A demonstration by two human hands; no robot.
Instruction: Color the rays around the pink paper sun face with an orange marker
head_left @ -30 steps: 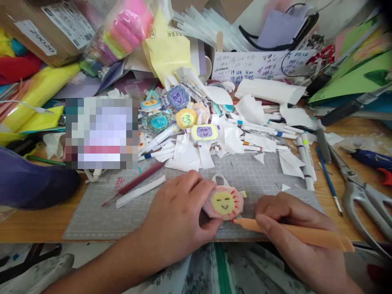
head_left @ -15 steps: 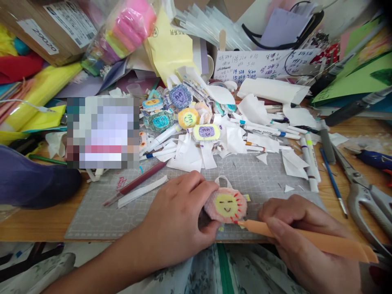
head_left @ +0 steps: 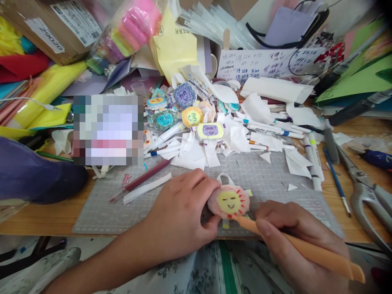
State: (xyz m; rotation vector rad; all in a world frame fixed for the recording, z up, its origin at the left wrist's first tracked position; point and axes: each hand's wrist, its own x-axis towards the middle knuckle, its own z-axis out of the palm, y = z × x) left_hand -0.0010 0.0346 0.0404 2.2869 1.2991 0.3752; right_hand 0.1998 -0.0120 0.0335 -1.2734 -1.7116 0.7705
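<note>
My left hand (head_left: 186, 208) pinches the left side of a small pink fuzzy ornament (head_left: 214, 201) between thumb and fingers, just above the cutting mat. A yellow oval with a smiling face sits at its middle, with red strokes along its right and lower edge. A white loop sticks up from its top, and small yellow-green tabs poke out around it. In my right hand (head_left: 294, 241) is an orange pen (head_left: 312, 247), gripped near its tip. That tip touches or nearly touches the ornament's lower edge, beside a red mark.
The grey cutting mat (head_left: 101, 216) lies under my hands. Beyond are similar fuzzy ornaments (head_left: 184, 94), paper scraps (head_left: 190, 153) and several markers (head_left: 275, 130). A dark red pen (head_left: 147, 175) lies at left. Scissors (head_left: 364, 196) and a blue brush (head_left: 337, 179) are at right.
My right hand has shifted the pen tip slightly left along the ornament's lower edge, and the pen is tilted more steeply. The whole view has moved a little.
</note>
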